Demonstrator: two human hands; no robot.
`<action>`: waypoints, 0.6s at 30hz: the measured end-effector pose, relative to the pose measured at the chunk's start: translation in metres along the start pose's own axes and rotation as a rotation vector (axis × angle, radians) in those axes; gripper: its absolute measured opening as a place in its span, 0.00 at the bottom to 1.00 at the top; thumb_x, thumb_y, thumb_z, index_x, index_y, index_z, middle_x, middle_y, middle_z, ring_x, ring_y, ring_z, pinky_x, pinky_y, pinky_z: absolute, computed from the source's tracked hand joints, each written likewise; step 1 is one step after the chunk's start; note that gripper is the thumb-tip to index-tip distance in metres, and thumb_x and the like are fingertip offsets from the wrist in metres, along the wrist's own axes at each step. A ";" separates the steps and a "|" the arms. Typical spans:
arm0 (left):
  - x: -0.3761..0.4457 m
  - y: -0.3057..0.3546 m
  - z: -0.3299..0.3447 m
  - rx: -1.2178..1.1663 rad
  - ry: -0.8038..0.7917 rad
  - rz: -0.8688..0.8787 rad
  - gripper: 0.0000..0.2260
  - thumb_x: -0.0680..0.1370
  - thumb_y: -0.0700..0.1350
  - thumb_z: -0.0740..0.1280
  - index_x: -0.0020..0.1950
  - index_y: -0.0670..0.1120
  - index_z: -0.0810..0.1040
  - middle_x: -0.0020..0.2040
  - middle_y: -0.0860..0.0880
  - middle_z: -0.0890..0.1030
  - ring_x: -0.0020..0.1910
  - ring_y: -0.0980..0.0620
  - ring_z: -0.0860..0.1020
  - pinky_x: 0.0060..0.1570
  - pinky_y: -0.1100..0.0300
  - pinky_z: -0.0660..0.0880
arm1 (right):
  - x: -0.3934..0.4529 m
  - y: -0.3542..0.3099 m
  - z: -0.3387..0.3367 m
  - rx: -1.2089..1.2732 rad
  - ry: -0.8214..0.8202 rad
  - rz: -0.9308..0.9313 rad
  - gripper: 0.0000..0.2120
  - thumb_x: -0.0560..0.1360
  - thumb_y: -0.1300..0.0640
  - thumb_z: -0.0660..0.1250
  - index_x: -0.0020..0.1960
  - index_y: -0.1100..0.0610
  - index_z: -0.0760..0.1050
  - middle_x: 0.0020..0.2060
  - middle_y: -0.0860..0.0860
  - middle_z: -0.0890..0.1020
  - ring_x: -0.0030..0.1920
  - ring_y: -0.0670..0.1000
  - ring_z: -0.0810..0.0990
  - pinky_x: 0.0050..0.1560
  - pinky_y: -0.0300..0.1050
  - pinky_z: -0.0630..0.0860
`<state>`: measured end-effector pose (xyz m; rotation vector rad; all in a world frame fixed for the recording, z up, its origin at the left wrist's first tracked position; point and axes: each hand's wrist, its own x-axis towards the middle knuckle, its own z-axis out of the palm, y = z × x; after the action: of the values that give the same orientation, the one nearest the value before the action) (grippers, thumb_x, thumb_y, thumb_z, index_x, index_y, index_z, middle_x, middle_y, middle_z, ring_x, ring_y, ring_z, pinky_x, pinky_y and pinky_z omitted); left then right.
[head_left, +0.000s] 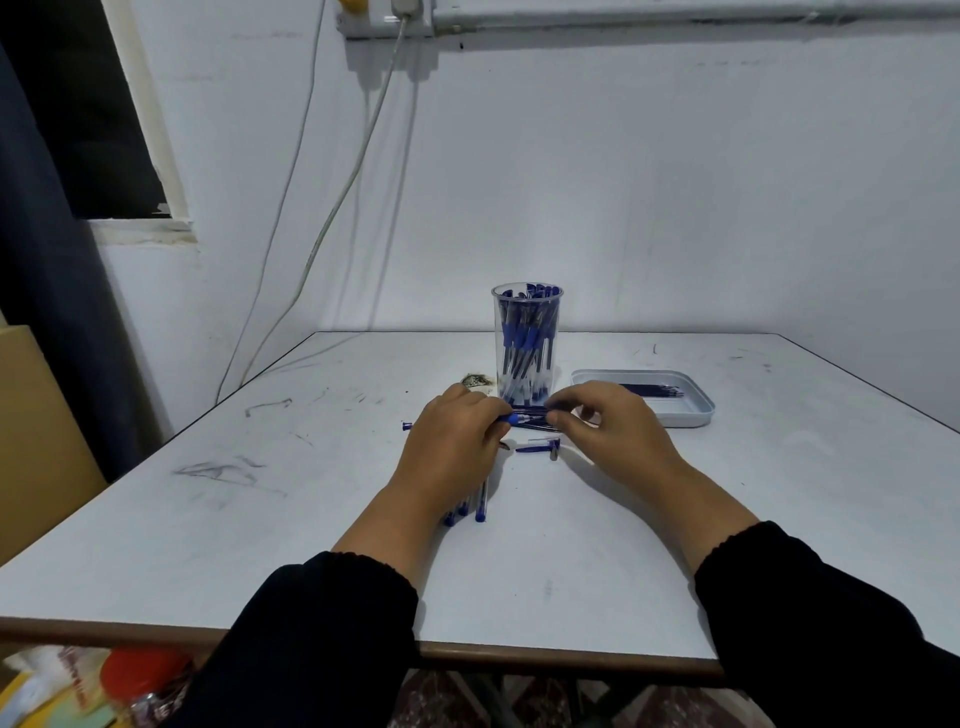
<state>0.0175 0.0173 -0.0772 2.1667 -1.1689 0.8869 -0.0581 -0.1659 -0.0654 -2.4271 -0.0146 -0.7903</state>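
Observation:
A blue pen (527, 417) is held level between both hands just above the white table (311, 519). My left hand (449, 452) grips its blue end, with the fingers curled round it. My right hand (605, 428) pinches the other end with thumb and fingertips. Behind the hands stands a clear plastic cup (526, 345) filled with several blue pens. A few assembled pens (470, 506) lie under my left wrist, partly hidden. Loose pen parts (540, 447) lie on the table below the held pen.
A shallow white tray (691, 410) holding dark refills sits to the right of the cup. A small blue cap (407, 426) lies left of my left hand. A scrap of paper (475, 382) lies beside the cup. Cables hang down the wall at the back left.

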 end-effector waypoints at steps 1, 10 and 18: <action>0.000 0.000 0.001 -0.003 -0.004 0.019 0.04 0.75 0.40 0.68 0.49 0.44 0.82 0.39 0.49 0.82 0.40 0.48 0.74 0.38 0.58 0.69 | 0.000 0.000 0.001 0.005 0.001 -0.027 0.05 0.75 0.54 0.70 0.50 0.48 0.82 0.42 0.42 0.80 0.44 0.42 0.73 0.46 0.39 0.70; 0.000 -0.009 0.001 0.133 0.047 -0.061 0.05 0.75 0.38 0.68 0.49 0.46 0.81 0.42 0.50 0.82 0.44 0.45 0.75 0.45 0.53 0.65 | 0.008 0.014 0.001 0.019 0.048 0.026 0.04 0.77 0.58 0.67 0.46 0.51 0.79 0.40 0.41 0.78 0.44 0.40 0.73 0.43 0.30 0.65; 0.001 -0.016 -0.002 0.309 0.034 -0.321 0.11 0.75 0.36 0.66 0.54 0.48 0.80 0.47 0.49 0.81 0.51 0.44 0.73 0.51 0.52 0.61 | 0.012 0.046 -0.010 0.081 0.206 0.192 0.06 0.77 0.60 0.65 0.43 0.52 0.79 0.42 0.47 0.81 0.48 0.50 0.77 0.49 0.48 0.72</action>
<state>0.0310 0.0263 -0.0773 2.4810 -0.6716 1.0046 -0.0451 -0.2111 -0.0762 -2.2207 0.2569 -0.9271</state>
